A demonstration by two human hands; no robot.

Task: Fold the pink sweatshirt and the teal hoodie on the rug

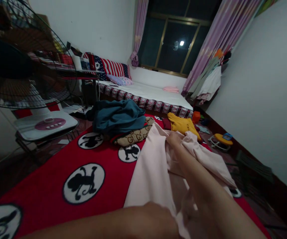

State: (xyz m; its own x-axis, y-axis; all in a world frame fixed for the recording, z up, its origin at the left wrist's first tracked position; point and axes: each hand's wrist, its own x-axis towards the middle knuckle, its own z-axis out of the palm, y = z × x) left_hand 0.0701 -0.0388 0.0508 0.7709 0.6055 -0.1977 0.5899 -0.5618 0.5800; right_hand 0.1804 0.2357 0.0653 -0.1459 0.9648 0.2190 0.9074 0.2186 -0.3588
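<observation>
A pale pink garment lies spread and partly folded over on the red blanket, directly in front of me. My right hand reaches to its far end, fingers closed in the cloth there. Nearer to me, my left hand is closed like a fist at the garment's near part; its fingertips are hidden. Beyond the garment sit a teal piece of clothing on a tan patterned cloth, and a yellow garment to the right.
A large fan stands on a white base at the left. Behind are a cluttered desk and a bed below the window. Clothes hang by the right wall, above a small yellow-seated stool.
</observation>
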